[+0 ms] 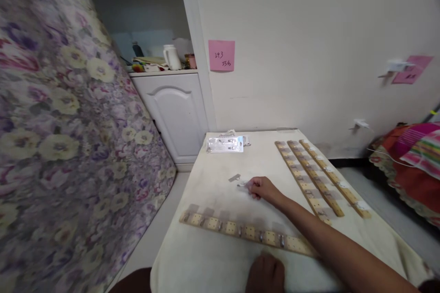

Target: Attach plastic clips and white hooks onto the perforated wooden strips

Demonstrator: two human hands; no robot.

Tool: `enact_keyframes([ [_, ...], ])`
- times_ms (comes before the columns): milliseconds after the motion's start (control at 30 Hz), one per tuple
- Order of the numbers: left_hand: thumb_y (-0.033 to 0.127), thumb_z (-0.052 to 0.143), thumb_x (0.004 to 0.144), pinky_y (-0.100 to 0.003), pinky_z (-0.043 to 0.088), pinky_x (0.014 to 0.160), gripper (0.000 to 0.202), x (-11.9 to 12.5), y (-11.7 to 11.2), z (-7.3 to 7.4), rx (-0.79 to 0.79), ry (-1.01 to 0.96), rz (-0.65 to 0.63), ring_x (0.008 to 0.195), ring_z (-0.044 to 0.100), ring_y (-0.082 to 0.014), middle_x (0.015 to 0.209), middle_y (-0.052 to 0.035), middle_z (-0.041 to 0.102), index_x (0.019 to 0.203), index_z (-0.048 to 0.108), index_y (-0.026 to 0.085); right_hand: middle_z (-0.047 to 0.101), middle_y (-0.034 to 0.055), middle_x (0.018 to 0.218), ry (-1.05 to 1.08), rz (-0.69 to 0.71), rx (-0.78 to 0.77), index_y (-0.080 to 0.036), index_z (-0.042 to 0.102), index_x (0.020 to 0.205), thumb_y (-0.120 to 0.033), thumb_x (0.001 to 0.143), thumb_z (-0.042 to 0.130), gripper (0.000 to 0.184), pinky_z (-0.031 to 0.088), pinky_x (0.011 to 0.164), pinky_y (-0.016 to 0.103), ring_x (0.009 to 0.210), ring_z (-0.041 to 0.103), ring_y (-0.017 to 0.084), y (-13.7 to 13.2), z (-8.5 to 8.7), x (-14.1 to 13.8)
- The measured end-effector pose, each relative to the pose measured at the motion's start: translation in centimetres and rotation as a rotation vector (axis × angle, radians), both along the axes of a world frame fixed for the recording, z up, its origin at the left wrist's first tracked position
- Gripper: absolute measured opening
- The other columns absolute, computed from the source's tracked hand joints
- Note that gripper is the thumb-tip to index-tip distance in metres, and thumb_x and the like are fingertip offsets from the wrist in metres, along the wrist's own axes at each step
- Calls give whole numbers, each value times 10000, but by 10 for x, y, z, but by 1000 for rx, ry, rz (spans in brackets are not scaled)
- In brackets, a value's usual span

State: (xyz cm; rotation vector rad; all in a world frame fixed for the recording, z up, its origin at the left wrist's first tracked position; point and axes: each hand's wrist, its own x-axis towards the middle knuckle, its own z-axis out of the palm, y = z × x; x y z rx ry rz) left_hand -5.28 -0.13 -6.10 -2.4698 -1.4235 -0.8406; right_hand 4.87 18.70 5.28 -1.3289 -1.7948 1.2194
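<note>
Nearest, the left hand is seen low on the cream cloth of the table. It is blurred, and whether it is spread or curled cannot be told. Just beyond it a long, flat wooden strip is laid crosswise, pierced with small holes and fitted with little metal clips. Farther out, the right hand is stretched forward, its fingertips pinched narrowly on a small clear piece. A grey tab is seen just left of it. Right of that hand, three like strips are laid side by side. Beyond, glossy clear packets are set below a square pink note.
</note>
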Motion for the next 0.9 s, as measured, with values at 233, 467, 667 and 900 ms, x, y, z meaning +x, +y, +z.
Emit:
enact_keyframes([
  [233,71,475,736,-270,452,638,221,-4,-1,25,-163,-176,-5,729,566,-174,784,-19,614,829,583,239,541,-45,595,150,17,-16,-182,553,708,-222,707,548,41,334,467,199,486,445,79,-72,37,79],
  [467,239,374,912,-250,470,669,189,9,-21,78,-511,-500,-123,732,581,-139,839,-26,614,989,543,211,473,-53,574,202,-9,-74,-177,532,679,-367,743,601,212,278,452,202,480,383,72,-110,21,126],
  [667,255,401,908,-255,459,687,176,39,-27,91,-642,-489,-79,747,586,-146,842,-25,637,968,559,206,499,-47,592,224,-13,-117,-169,567,751,-344,760,596,178,299,458,203,481,410,77,-121,11,136],
  [900,140,401,882,-309,475,748,215,47,-29,76,-459,-294,-172,868,565,-185,913,-54,616,999,569,206,564,-23,615,91,31,-31,-156,621,713,-243,750,561,112,340,549,220,580,470,109,-122,-6,144],
])
